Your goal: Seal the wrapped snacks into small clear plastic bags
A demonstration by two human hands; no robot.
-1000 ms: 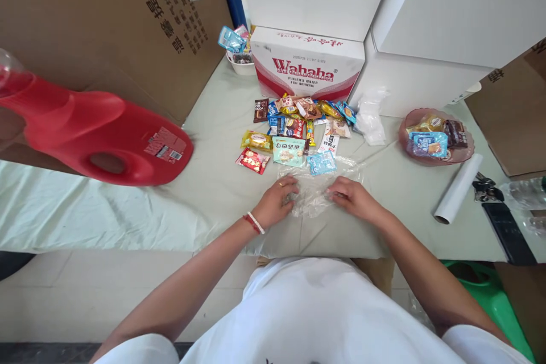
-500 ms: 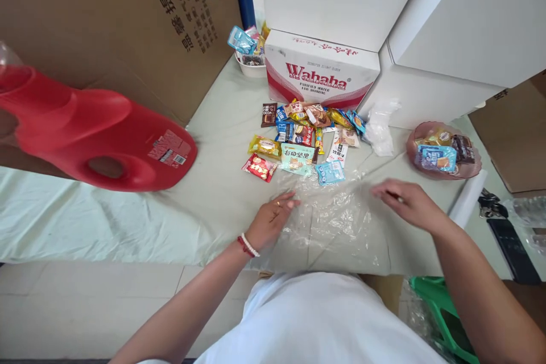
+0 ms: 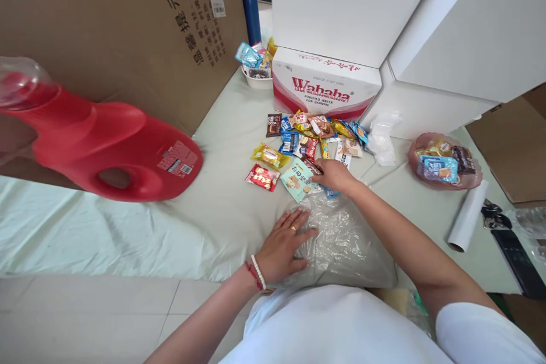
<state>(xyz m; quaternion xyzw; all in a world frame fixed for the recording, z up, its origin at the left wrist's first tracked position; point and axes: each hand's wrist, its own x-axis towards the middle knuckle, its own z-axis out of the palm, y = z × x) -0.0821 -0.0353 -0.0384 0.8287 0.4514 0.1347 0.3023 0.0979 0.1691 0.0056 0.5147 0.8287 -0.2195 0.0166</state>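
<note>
My left hand (image 3: pixel 286 244) lies flat with its fingers spread on the left edge of a clear plastic sheet or bag (image 3: pixel 341 239). My right hand (image 3: pixel 335 175) reaches to the snack packets, its fingers closed at the right edge of a mint-green snack packet (image 3: pixel 296 181), which lies turned at a slant. A dark brown packet (image 3: pixel 313 166) shows right by those fingertips. Under the right hand, a light-blue packet (image 3: pixel 331 193) is mostly hidden. To the left are a red packet (image 3: pixel 261 177) and a yellow packet (image 3: pixel 269 156).
Several more snacks (image 3: pixel 315 128) lie before a Wahaha carton (image 3: pixel 326 85). A pink bowl (image 3: pixel 416 173) of snacks, a white roll (image 3: pixel 467 219), keys (image 3: pixel 495 215) and a black phone (image 3: pixel 517 261) are at right. A big red jug (image 3: pixel 128 148) stands at left; crumpled white plastic (image 3: pixel 383 139) lies behind.
The clear plastic was spread out wider toward me. My right hand swung right off it, then came back left to the packets. The mint-green packet has turned. My left hand flattened.
</note>
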